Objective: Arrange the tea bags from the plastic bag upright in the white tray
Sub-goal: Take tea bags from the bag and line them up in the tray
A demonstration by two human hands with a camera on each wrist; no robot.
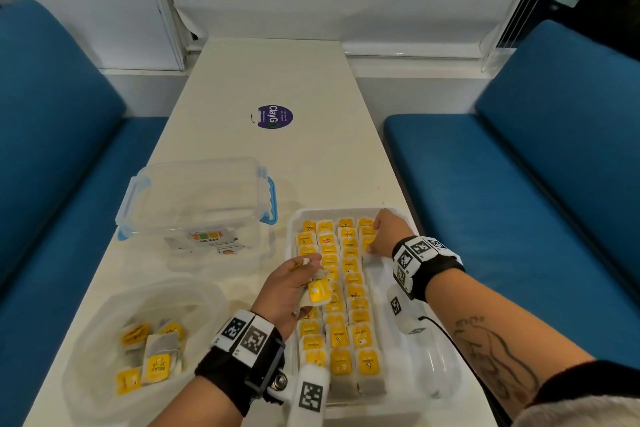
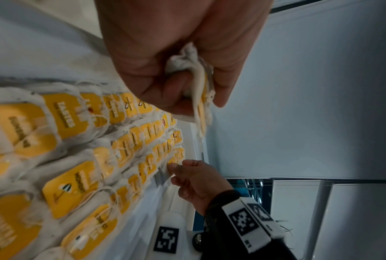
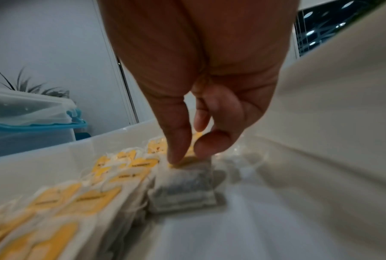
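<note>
The white tray (image 1: 332,210) holds several rows of upright tea bags (image 1: 349,308) with yellow tags. My right hand (image 1: 375,238) reaches into the tray's far right part. Its thumb and a finger pinch the top of one tea bag (image 3: 185,186), which stands at the end of the right row. My left hand (image 1: 304,282) hovers over the tray's left rows and grips a small bunch of tea bags (image 2: 199,105). The clear plastic bag (image 1: 104,315) lies at the near left with several tea bags (image 1: 156,362) inside.
A clear lidded box (image 1: 197,204) with blue clasps stands left of the tray, behind the bag. A purple round sticker (image 1: 275,117) lies farther up the white table. Blue benches run along both sides. The tray's right strip (image 1: 433,367) is bare.
</note>
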